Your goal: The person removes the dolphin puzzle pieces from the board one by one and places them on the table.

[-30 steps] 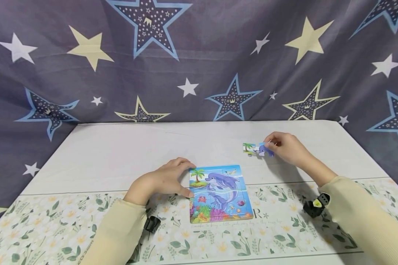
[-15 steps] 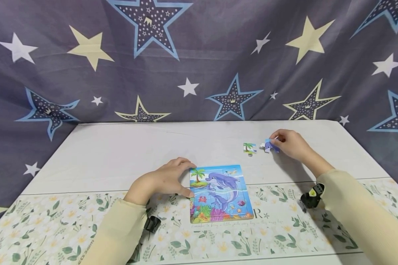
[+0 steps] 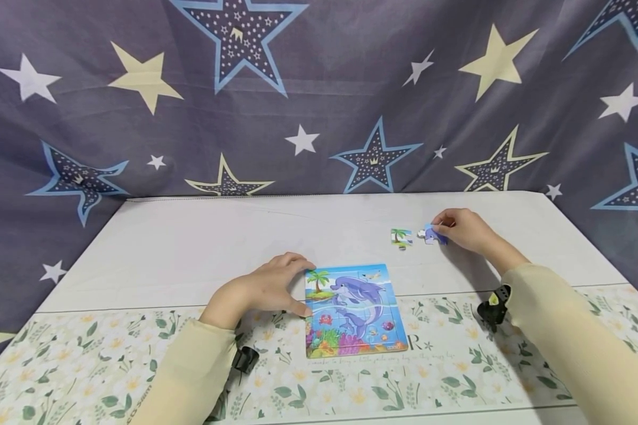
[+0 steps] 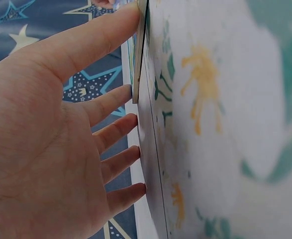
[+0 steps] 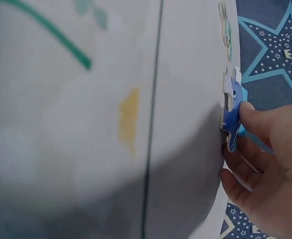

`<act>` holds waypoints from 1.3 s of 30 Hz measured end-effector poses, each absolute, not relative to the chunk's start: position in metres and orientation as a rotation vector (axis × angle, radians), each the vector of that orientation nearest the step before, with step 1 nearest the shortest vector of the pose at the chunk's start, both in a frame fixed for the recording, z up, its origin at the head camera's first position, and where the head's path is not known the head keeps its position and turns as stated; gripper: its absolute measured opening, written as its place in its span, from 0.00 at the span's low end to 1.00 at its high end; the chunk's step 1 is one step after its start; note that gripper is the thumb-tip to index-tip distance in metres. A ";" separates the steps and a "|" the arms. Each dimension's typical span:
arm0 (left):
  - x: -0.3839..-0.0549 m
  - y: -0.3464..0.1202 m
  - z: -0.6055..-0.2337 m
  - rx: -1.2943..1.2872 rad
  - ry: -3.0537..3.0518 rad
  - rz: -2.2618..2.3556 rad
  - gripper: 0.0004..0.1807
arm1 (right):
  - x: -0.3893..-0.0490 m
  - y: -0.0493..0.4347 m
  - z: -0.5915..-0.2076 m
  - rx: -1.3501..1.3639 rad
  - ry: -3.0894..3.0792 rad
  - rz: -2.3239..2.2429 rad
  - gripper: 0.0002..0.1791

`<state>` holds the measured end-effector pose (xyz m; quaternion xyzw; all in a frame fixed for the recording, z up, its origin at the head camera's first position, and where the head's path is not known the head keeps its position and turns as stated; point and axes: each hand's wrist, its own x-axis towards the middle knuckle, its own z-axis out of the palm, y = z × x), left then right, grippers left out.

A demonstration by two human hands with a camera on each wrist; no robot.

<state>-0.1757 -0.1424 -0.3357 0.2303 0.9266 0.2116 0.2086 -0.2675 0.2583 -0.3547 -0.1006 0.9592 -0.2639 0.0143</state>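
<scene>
My right hand [image 3: 465,229] pinches a puzzle piece [image 3: 430,236] with a purple dolphin head, thumb on its printed face in the right wrist view. The piece is tilted close over the table. Just left of it lies a second puzzle piece [image 3: 401,237] showing a palm tree. My left hand [image 3: 266,289] is spread beside a square dolphin picture board [image 3: 356,310]. Its thumb touches the board's left edge, and the index fingertip is at the upper left corner. The left wrist view shows the board's thin edge [image 4: 140,55] against the thumb, with the other fingers [image 4: 117,134] straight.
The table [image 3: 234,230] has a white rear half and a floral-printed band [image 3: 276,383] in front. A dark curtain [image 3: 319,88] with stars hangs along the table's far edge. Black wrist cameras [image 3: 244,359] sit under both sleeves.
My right hand has shifted slightly right with the dolphin piece, widening the gap from the palm tree piece. The left hand and the board have stayed put.
</scene>
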 end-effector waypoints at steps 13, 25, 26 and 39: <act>-0.176 -0.143 -0.336 0.638 2.578 0.596 0.47 | -0.268 0.256 -0.356 -0.271 2.976 -0.835 0.10; -0.175 -0.142 -0.335 0.637 2.575 0.598 0.47 | -0.257 0.242 -0.347 -0.353 3.041 -0.958 0.07; -0.175 -0.142 -0.335 0.638 2.575 0.598 0.47 | -0.256 0.239 -0.346 -0.367 3.032 -0.964 0.07; -0.175 -0.141 -0.335 0.639 2.575 0.603 0.46 | -0.235 0.199 -0.341 -0.669 2.816 -1.048 0.06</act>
